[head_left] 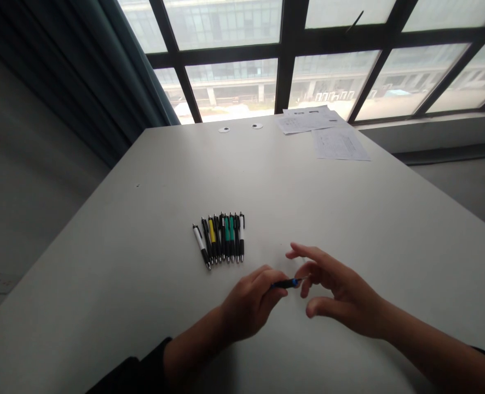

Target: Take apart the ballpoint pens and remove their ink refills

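Observation:
My left hand [248,303] is curled around a dark pen with a blue part [286,283], holding it level just above the white table [144,284]. My right hand [335,287] meets the pen's right end, with fingertips pinching a thin piece there while the other fingers spread apart. A row of several pens [221,238] lies side by side on the table a little beyond and left of my hands, with white, yellow, green and black barrels.
Printed paper sheets [328,134] lie at the table's far right corner. Two small round discs [241,128] sit near the far edge. A large window with dark frames and a blue curtain [115,71] stand behind the table.

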Available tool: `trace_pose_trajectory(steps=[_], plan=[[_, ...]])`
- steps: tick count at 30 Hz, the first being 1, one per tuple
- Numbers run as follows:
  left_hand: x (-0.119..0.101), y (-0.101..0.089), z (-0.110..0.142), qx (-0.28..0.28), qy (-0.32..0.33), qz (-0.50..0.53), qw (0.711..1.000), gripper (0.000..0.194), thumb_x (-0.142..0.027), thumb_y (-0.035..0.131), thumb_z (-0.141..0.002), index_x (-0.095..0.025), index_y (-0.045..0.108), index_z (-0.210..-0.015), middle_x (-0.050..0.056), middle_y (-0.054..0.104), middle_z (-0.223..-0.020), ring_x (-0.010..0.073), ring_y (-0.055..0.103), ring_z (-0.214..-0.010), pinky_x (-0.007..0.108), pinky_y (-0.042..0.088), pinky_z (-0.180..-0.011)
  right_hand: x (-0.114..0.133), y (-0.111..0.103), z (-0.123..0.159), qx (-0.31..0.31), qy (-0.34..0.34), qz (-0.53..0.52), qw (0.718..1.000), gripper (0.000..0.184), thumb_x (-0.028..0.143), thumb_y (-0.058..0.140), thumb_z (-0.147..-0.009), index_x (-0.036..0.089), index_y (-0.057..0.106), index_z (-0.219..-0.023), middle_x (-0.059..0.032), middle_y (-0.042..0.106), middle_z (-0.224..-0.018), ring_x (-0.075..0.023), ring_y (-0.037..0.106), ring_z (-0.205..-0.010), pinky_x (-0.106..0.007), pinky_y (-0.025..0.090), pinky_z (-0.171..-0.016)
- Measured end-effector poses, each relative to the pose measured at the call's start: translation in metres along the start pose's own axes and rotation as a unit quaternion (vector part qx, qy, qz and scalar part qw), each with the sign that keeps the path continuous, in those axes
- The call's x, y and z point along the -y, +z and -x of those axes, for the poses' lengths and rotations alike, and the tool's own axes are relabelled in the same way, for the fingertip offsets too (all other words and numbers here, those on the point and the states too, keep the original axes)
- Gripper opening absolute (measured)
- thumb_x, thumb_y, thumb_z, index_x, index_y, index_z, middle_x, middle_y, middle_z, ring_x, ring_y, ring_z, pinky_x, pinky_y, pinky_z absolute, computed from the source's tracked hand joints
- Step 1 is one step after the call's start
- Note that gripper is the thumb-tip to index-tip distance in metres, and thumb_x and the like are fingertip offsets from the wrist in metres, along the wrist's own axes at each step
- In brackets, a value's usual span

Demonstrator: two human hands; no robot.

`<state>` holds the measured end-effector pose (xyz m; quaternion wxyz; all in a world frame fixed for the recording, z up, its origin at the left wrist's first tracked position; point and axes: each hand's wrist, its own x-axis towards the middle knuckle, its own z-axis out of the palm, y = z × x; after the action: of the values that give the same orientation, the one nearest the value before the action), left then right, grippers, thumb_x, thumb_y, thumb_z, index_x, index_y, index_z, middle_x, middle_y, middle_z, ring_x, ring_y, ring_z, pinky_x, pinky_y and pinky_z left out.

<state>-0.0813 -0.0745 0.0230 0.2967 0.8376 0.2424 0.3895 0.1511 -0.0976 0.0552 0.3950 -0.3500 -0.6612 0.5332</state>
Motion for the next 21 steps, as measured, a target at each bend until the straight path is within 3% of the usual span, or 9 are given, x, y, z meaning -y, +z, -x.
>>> trace_pose_trajectory(steps=[1, 4, 9, 12, 21], plan=[[-0.0006, 0.0000, -0.0003, -0.001, -0.007, 0.004, 1.000, 0.011, -0.020, 0.048, -0.101, -0.015, 0.054, -0.109, 0.005, 0.061, -0.084, 0.0124, 0.057, -0.069, 0.022, 0.050, -0.065, -0.0001, 0.0005, 0.0010, -0.008, 0.011, -0.014, 1.000, 0.067, 0.023, 0.078, -0.085, 0.040, 0.047, -0.143, -0.0057, 0.060, -0.128, -0.0137, 0.065, -0.088, -0.030, 0.059, -0.079], [0.0001, -0.0006, -0.0012, 0.003, -0.015, 0.011, 1.000, 0.011, -0.019, 0.050, -0.100, -0.015, 0.055, -0.109, 0.005, 0.061, -0.083, 0.0125, 0.057, -0.069, 0.022, 0.049, -0.066, 0.0006, 0.0000, 0.0024, -0.030, 0.028, 0.000, 0.999, 0.030, 0.022, 0.070, -0.091, 0.030, 0.060, -0.118, -0.0006, 0.061, -0.095, -0.0119, 0.061, -0.077, -0.028, 0.055, -0.074], [0.0033, -0.0007, -0.0003, 0.024, -0.009, 0.009, 1.000, 0.014, -0.020, 0.050, -0.100, -0.014, 0.057, -0.111, 0.006, 0.063, -0.083, 0.0128, 0.057, -0.067, 0.022, 0.049, -0.064, 0.0035, -0.0002, -0.0009, -0.040, 0.010, 0.073, 0.996, 0.001, 0.022, 0.062, -0.096, 0.022, 0.062, -0.095, -0.0017, 0.060, -0.084, -0.0134, 0.056, -0.072, -0.028, 0.047, -0.065], [0.0049, -0.0001, 0.0006, 0.033, -0.005, 0.000, 0.999, 0.015, -0.021, 0.050, -0.100, -0.014, 0.057, -0.112, 0.006, 0.064, -0.083, 0.0132, 0.058, -0.067, 0.023, 0.050, -0.063, 0.0054, 0.0003, -0.0029, -0.027, -0.025, 0.118, 0.992, 0.007, 0.018, 0.061, -0.095, 0.021, 0.062, -0.088, -0.0033, 0.060, -0.082, -0.0150, 0.055, -0.074, -0.030, 0.046, -0.065], [0.0062, 0.0011, 0.0012, 0.040, 0.016, -0.069, 0.997, 0.015, -0.021, 0.050, -0.100, -0.014, 0.058, -0.110, 0.006, 0.066, -0.081, 0.0137, 0.061, -0.065, 0.023, 0.052, -0.061, 0.0083, 0.0000, -0.0023, -0.013, -0.078, 0.178, 0.981, 0.009, 0.011, 0.061, -0.092, 0.020, 0.062, -0.092, -0.0048, 0.063, -0.082, -0.0158, 0.058, -0.072, -0.030, 0.049, -0.065]])
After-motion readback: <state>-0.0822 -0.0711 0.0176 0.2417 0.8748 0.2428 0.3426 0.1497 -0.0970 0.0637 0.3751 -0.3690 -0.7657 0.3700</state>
